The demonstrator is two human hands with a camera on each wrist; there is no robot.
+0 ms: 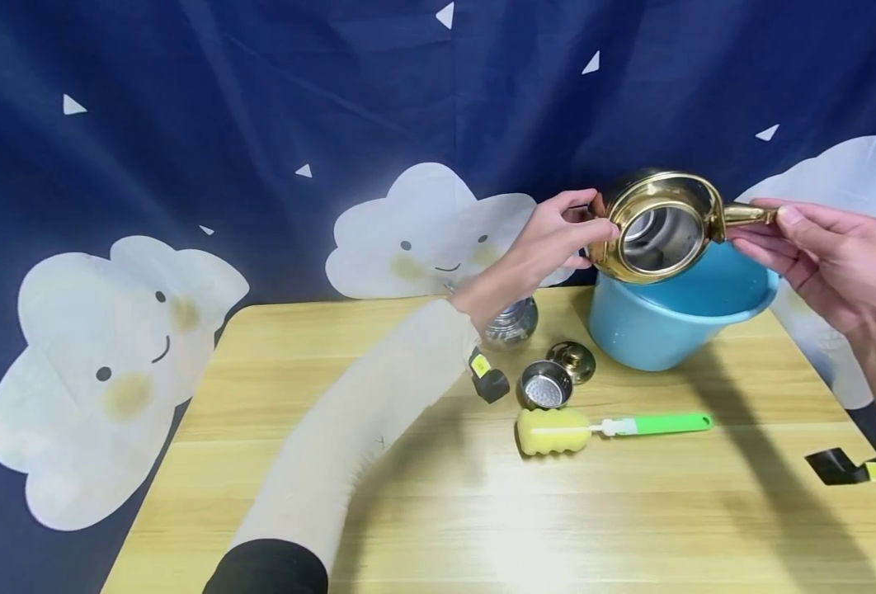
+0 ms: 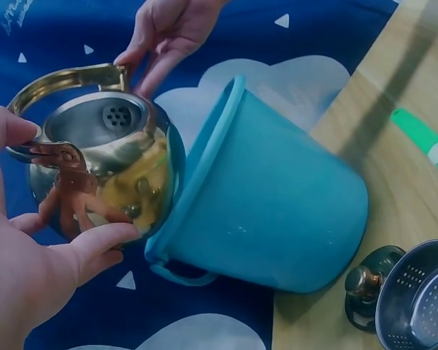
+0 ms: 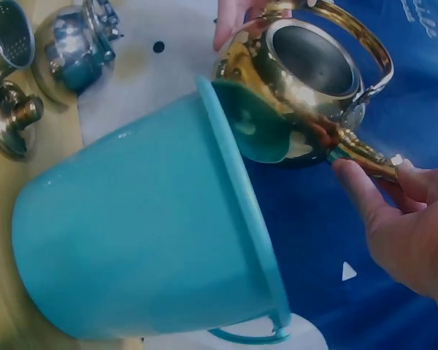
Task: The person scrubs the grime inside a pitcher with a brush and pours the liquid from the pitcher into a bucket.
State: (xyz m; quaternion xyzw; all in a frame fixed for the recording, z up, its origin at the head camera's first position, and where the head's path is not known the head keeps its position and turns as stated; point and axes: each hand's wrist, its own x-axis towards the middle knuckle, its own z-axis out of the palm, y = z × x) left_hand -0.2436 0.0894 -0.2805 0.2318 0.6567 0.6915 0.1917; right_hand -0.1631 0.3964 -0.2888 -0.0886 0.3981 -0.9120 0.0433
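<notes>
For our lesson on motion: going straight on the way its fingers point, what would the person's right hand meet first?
Probably the body of the round gold metal teapot, whose spout the right hand pinches; depth is unclear.

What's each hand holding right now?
Left hand: holding the gold teapot, opposite its spout.
Right hand: holding the same teapot by its spout.

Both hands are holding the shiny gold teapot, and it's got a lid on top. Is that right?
Not quite: the gold teapot is open on top in the head view, and a lid lies on the table. The left hand and right hand do both hold it.
</notes>
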